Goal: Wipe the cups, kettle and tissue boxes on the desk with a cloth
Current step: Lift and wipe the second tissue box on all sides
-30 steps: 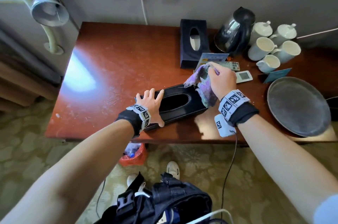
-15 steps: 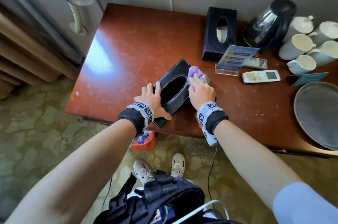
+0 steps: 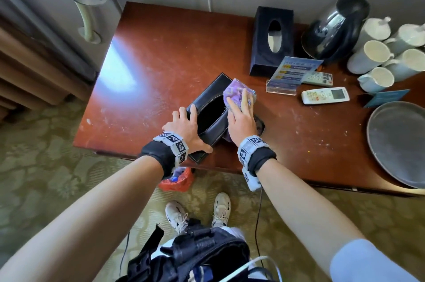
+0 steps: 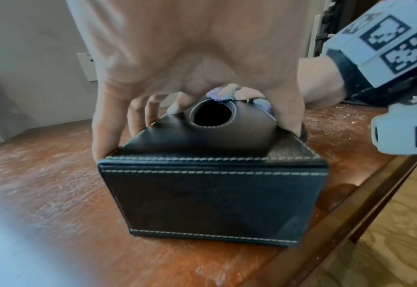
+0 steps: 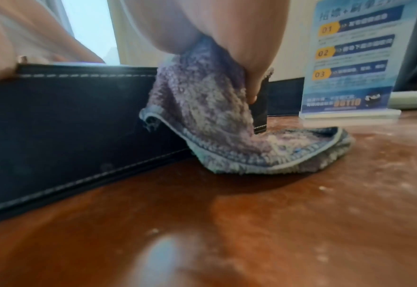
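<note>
- Black tissue box (image 3: 208, 118) lies near the counter's (image 3: 161, 56) front edge
- Left hand (image 3: 184, 131) rests on the box's left side, grip wide, fingers straight
- Right hand (image 3: 240, 118) presses the purple cloth (image 3: 234, 94) flat against the box's right side; cloth tail trails onto the counter
- Second tissue box (image 3: 272, 40), kettle (image 3: 335, 26) and cups (image 3: 377, 56) stand at the back right

Purple cloth (image 5: 202, 108) under right hand (image 5: 227, 29) against black stitched tissue box (image 5: 67, 112), tail on wooden desk (image 5: 227, 223)

black stitched tissue box (image 3: 208, 120) angled near desk edge, purple cloth (image 3: 234, 94) draped over it
</note>
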Tool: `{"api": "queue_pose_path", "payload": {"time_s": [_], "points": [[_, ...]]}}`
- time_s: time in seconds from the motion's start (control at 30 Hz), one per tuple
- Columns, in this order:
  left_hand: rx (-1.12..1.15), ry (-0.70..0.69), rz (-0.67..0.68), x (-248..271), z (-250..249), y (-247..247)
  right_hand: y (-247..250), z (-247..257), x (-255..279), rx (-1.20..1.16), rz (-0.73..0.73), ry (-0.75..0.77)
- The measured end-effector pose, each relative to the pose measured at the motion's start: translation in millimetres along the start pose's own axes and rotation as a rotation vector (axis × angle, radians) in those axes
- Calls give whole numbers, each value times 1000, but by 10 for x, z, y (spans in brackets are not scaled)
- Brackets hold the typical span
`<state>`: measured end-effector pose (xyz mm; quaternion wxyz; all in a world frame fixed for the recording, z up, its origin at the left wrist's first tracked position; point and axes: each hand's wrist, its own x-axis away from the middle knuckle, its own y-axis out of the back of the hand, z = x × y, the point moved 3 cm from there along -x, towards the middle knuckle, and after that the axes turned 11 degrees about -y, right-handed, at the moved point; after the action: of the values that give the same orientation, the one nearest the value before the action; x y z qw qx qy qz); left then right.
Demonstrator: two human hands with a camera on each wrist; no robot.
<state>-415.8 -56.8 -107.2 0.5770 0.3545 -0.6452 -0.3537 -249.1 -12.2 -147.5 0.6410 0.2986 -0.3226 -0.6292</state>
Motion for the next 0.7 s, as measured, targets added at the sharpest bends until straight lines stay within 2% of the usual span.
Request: {"api": "queue_pose_path", "payload": {"time_s": [0.23,0.33,0.5,0.57,0.7], "points": [[16,10,22,11,-8,12,26,119,44,-186,11,-265],[32,23,17,43,-1,7,16,181,224,-229,85,-398],[51,-13,0,93,14,56,315,49,304,-166,220,-367],[31,-67,18,117,29,43,469,-14,229,-122,210,-376],[-61,-223,146,196,72,15,750,45,92,-115,147,-369]]}}
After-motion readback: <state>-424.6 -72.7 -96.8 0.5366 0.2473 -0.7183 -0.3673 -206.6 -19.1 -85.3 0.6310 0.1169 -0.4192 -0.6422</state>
